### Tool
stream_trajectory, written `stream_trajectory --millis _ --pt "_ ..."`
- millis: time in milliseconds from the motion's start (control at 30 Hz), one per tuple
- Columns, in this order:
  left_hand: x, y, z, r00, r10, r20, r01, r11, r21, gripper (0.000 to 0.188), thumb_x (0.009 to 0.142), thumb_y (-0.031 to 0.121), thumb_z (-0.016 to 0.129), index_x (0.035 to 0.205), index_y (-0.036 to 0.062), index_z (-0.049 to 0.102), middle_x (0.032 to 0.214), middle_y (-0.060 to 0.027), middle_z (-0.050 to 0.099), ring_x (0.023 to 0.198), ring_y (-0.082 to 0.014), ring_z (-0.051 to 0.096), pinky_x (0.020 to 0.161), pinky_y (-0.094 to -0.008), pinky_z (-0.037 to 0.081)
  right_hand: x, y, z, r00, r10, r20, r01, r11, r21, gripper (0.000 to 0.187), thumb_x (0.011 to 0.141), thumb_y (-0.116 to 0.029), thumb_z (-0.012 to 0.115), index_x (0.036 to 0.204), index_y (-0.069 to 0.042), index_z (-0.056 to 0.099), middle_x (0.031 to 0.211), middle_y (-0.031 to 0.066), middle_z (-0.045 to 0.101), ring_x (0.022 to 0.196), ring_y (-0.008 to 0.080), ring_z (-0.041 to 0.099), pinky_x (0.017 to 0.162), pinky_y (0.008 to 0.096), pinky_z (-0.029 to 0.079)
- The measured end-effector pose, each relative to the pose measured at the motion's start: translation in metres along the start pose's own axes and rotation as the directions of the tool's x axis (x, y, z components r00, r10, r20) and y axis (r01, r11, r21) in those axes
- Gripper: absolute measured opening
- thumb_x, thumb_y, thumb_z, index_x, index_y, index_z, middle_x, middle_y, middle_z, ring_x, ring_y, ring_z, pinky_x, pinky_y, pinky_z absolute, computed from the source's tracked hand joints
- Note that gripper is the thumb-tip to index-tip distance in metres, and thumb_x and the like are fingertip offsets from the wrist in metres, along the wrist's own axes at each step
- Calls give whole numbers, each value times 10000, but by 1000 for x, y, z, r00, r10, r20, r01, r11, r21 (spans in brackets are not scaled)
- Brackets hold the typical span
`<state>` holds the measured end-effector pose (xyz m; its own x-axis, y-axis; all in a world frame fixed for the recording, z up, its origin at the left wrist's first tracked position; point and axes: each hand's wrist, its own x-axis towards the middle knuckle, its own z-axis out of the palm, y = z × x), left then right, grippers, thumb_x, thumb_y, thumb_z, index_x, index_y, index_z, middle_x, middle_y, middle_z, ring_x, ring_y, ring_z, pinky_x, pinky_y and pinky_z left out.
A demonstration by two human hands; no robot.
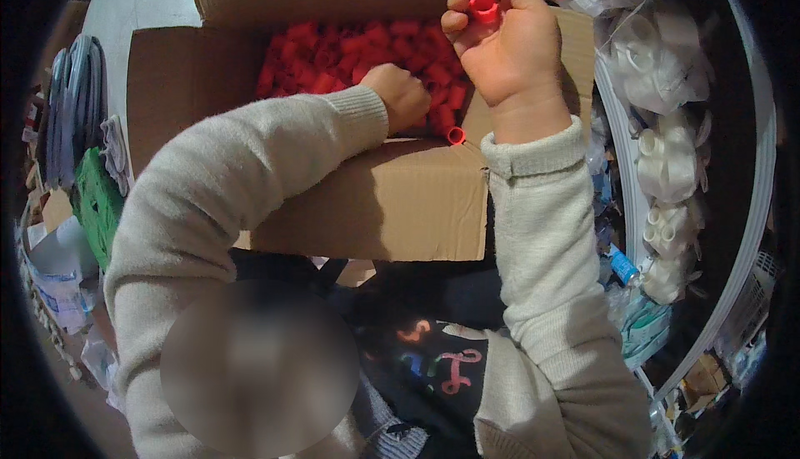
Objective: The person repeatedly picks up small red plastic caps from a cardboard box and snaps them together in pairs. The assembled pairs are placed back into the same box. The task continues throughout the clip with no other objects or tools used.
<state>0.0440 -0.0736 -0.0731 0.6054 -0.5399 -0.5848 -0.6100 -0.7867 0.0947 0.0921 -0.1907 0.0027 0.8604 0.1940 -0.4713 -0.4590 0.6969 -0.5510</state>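
An open cardboard box (367, 205) holds a heap of small red plastic pipe fittings (333, 51). My left hand (398, 97) reaches down into it at the heap's near side, fingers curled; whatever they grip is hidden behind the knuckles. Above the box's right side, my right hand (510, 51) is raised palm up, its fingers and thumb closed around one red threaded fitting (483, 1). The ribbed thread points away from me and a round opening shows at the lower end. One loose fitting (456, 136) lies by the box's near right corner, its round end facing me.
Clear plastic bags of white pipe fittings (662, 59) line the right side, beside white curved strips (754, 84). Grey coiled hoses (75, 113) and a green piece (98, 205) stand at the left. The box's flaps are folded outward.
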Motion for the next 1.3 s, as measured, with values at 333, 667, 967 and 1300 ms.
stream_trajectory --millis 333,667,967,1300 --pt "5 -3 8 995 -96 19 97 956 -277 178 768 148 518 781 70 677 843 -127 653 793 -288 635 656 -400 510 -2 0 7 1000 15 -14 -16 999 -43 136 859 -170 512 951 -81 557 865 81 613 656 164 533 564 266 434" --pt "6 -10 12 999 -26 26 30 987 -159 208 787 189 493 828 68 657 847 -127 648 790 -288 630 666 -401 507 -4 -1 7 998 21 55 -16 997 -78 145 866 -176 517 974 -82 544 877 73 607 677 157 518 573 262 418" --pt "-14 -23 -7 1000 18 -21 -19 996 -86 191 790 214 489 884 115 622 863 -109 642 789 -274 629 644 -409 505 -7 -2 12 999 27 18 -25 994 -106 154 885 -204 494 970 -83 536 885 66 602 670 146 497 580 257 407" --pt "7 -12 30 959 243 -147 -232 969 89 180 796 170 468 928 93 564 803 -99 632 715 -259 634 557 -391 497 -3 1 10 998 41 46 -34 991 -133 188 903 -251 478 959 -80 532 880 62 601 657 134 485 562 245 391"
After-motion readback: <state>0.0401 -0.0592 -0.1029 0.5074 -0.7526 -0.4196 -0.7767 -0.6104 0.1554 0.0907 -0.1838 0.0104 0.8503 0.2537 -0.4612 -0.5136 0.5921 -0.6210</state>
